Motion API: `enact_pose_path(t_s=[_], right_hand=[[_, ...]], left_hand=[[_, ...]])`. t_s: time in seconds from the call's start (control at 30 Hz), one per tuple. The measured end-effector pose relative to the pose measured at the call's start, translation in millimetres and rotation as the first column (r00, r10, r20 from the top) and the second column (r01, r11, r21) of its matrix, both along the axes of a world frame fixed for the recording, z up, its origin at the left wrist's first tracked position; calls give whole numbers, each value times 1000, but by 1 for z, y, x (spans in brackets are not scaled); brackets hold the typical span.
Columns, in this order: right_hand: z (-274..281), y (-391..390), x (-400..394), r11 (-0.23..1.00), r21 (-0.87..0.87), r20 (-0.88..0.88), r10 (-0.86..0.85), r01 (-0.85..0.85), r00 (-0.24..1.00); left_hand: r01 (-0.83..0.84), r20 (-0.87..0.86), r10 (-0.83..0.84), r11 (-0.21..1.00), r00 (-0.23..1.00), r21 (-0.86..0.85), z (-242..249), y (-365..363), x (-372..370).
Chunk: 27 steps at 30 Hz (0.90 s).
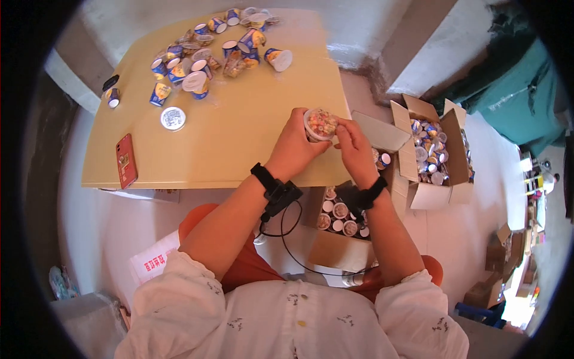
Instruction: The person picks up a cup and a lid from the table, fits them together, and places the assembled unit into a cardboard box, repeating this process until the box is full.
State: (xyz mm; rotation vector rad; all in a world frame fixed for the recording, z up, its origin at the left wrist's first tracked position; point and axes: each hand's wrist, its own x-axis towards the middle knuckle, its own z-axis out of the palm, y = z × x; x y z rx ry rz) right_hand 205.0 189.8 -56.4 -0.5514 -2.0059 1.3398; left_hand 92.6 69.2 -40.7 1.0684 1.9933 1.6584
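Near the right edge of the yellow table (227,143), my left hand (294,146) is wrapped round a clear round cup (321,124) filled with small colourful pieces. My right hand (354,143) has its fingers pinched at the cup's right rim; whether they grip the rim or something small there is hidden. A white round lid (173,118) with dark print lies on the table to the left. Beyond it is a loose pile of blue and yellow cups (195,82), some with clear domed tops.
A red phone (126,160) lies at the table's left, a small dark object (110,82) farther back. Open cartons of cups stand on the floor, one at the right (452,149) and one below the table's edge (341,251). A cable hangs between my forearms.
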Motion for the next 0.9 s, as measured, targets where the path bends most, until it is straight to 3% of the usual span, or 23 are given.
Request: enact_pose_path(t_s=[0.07,0.13,0.2,0.23,0.37,0.47,0.6,0.67,0.9], right_hand=[[24,6,26,998,59,7,22,-22,1000],[39,9,52,997,71,-13,14,-13,1000],[52,12,77,991,124,126,27,-42,992],[56,12,89,999,-16,183,34,-32,982],[63,14,128,999,32,132,37,-42,991],[60,20,156,994,69,179,69,-82,981],[42,31,178,993,112,110,12,-24,994],[43,33,184,991,136,121,-24,7,992],[30,44,208,973,190,142,-158,129,977]], left_hand=[[181,48,-183,983,982,42,9,3,7],[264,72,-264,965,962,13,24,5,19],[346,94,-343,938,935,-14,33,10,32],[439,153,-430,898,890,-33,35,14,38],[688,338,-626,718,703,-102,28,33,59],[773,456,-676,632,579,-45,31,41,78],[766,497,-644,639,581,-68,33,52,100],[786,663,-556,613,502,-82,36,60,104],[790,493,-665,609,561,-77,23,85,137]])
